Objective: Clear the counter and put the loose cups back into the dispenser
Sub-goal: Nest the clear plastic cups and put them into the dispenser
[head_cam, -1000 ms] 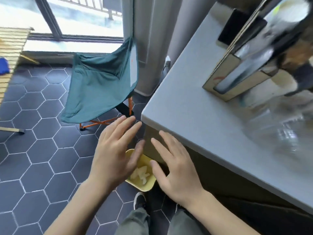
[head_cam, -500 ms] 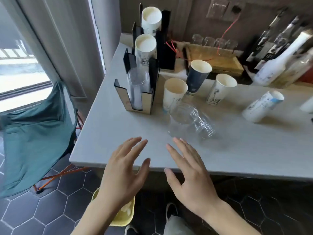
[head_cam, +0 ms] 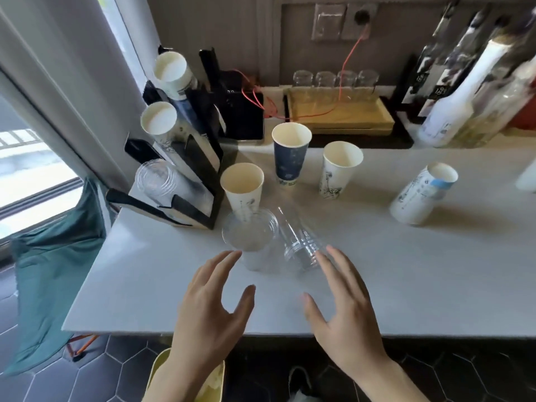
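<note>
A black slanted cup dispenser (head_cam: 191,210) stands at the counter's left, holding stacks of white paper cups and clear plastic cups. Loose on the counter: an upright clear plastic cup (head_cam: 251,237), a clear cup lying on its side (head_cam: 300,246), a white paper cup (head_cam: 242,187), a dark blue paper cup (head_cam: 291,155), a printed white cup (head_cam: 339,169), and a tipped white cup (head_cam: 420,195). My left hand (head_cam: 208,309) hovers open just in front of the upright clear cup. My right hand (head_cam: 345,311) is open, its fingertips close to the lying clear cup.
Bottles (head_cam: 464,97) crowd the back right. A wooden tray (head_cam: 339,117) with glass jars and a red cable sits at the back wall. A green folding chair (head_cam: 49,256) stands left of the counter (head_cam: 145,285); a yellow bin (head_cam: 162,372) sits on the floor below.
My view has swung up from the floor and bin to the counter. Both open hands have risen and moved forward over the counter edge toward the two clear cups.
</note>
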